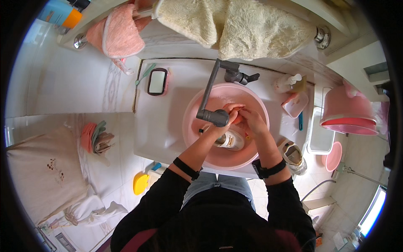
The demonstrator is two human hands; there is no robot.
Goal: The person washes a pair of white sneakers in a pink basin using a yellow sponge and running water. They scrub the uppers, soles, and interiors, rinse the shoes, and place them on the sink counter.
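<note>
A pink plastic basin [263,138] stands in the white sink [151,126] with water in it. Inside lies a white shoe [234,141], partly covered by my left forearm. Over the far half of the basin my left hand [232,110] and my right hand [252,119] meet, fingers bent together and looking wet. Something orange-red shows between them; whether it is a held thing or part of a hand is unclear. A dark swivel faucet [209,91] reaches over the basin, its head hiding part of my left wrist. A second shoe [293,157] rests by the sink's right front corner.
A soap bar [156,81] sits in a dark-rimmed dish, beside a green brush [145,74]. At right are a pump bottle [286,83], a pink dish [296,104] and a blue-handled tool [301,121]. Pink buckets [348,108] hang beyond; cream towels [264,31] hang behind.
</note>
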